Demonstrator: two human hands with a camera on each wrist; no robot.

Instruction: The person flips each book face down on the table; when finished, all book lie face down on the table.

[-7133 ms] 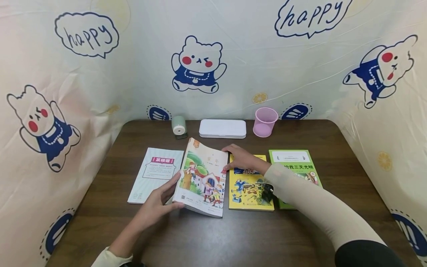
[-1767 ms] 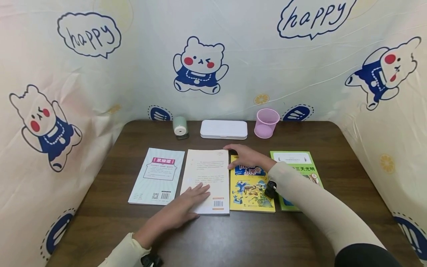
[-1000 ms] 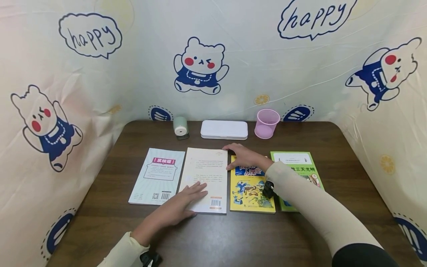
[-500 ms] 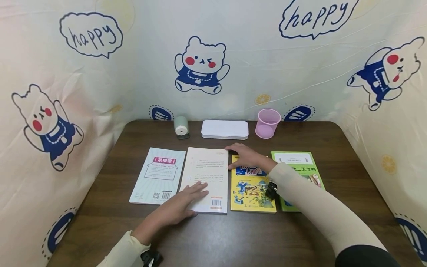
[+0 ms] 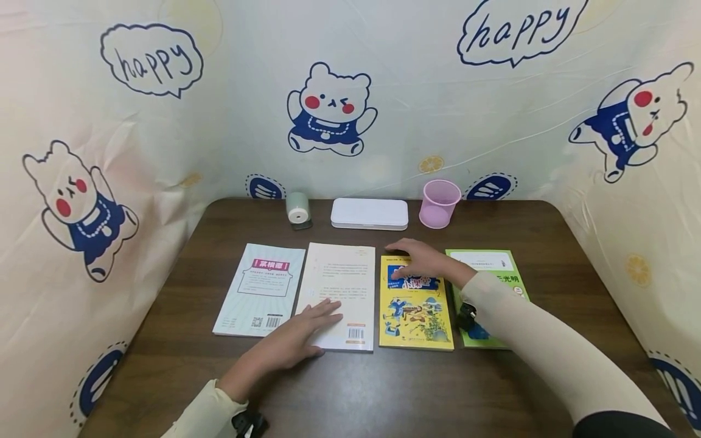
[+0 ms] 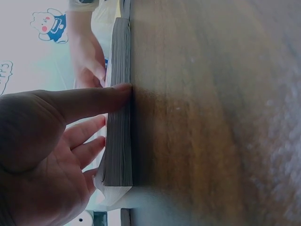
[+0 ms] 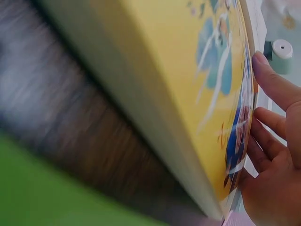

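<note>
In the head view my left hand (image 5: 298,334) rests on a cream book (image 5: 350,274) that lies flat with its text and barcode side up. The left wrist view shows the thumb (image 6: 94,101) straight against the page edge (image 6: 120,146) while the fingers spread over the cover. My right hand (image 5: 424,261) is over the top of a yellow book (image 5: 416,316), its fingers loosely bent and holding nothing. Part of the yellow cover's blue title is hidden by that hand. To the left lies a light blue book (image 5: 257,304), back up.
Under my right forearm a green book (image 5: 482,260) is partly covered. Along the table's back edge stand a green pencil sharpener (image 5: 298,208), a white flat case (image 5: 369,213) and a pink cup (image 5: 440,204). A printed cloth (image 5: 219,121) hangs behind the brown table (image 5: 350,395).
Both hands held the cream book tilted, illustrated cover up; now it lies flat, other side up. My right hand has left its upper right corner and moved right. The left hand stays.
</note>
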